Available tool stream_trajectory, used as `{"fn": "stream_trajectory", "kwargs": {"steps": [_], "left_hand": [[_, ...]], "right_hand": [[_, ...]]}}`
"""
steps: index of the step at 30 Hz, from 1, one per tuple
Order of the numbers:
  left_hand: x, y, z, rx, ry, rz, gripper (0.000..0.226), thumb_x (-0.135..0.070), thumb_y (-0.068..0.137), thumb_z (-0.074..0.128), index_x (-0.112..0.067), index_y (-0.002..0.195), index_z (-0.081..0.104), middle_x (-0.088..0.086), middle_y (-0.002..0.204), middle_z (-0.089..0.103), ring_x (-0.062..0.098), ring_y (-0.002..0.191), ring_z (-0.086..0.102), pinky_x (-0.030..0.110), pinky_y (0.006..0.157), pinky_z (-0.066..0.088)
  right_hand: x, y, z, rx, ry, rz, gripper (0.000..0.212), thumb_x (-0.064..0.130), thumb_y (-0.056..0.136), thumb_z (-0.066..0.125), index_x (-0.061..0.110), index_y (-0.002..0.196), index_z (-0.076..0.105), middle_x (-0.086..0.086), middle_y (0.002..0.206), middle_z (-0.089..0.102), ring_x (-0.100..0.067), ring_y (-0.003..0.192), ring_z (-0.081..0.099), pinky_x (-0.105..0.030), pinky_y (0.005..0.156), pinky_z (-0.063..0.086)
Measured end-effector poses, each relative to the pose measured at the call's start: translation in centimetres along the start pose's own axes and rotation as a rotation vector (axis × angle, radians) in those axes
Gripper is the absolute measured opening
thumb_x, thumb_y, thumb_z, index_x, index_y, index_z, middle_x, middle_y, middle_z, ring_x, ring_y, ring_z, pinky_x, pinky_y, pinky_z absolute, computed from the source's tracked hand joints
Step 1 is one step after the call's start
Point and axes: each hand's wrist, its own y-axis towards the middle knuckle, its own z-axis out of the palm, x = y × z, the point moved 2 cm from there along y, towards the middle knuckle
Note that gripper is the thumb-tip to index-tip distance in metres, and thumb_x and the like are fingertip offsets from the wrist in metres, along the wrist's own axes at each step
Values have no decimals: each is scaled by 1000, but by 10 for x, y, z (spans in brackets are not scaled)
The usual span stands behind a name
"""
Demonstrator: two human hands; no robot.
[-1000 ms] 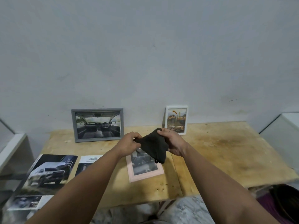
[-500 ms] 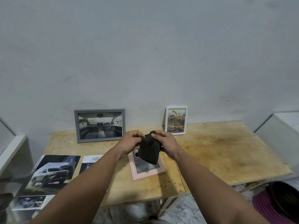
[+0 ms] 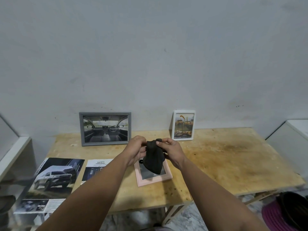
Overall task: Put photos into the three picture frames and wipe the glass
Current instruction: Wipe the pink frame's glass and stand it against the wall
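Left hand (image 3: 135, 151), right hand (image 3: 171, 151) — both gripping cloth (image 3: 153, 157)

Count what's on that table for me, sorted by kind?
Picture frames: 3, grey, white and pink.
Car brochures: 2, the big one and the safety one.
Cloths: 1, dark, held above the table by both hands.
Total: 6.

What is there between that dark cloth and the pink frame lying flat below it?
Nothing visible. The dark cloth, held by the left hand and right hand, hangs directly over the pink frame; whether its tip already touches the glass is unclear.
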Motion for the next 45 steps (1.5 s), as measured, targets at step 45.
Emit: {"fn": "stream_trajectory", "kwargs": {"steps": [45], "left_hand": [[57,98,-3,-270,246,-173,26,-29,100,64,-15,121,61,12,111,69,29,102,70,52,88,61]], "right_hand": [[-74,64,-61,154,510,610,63,28,93,70,1,146,48,-36,138,53,-43,112,61,-53,106,48]]}}
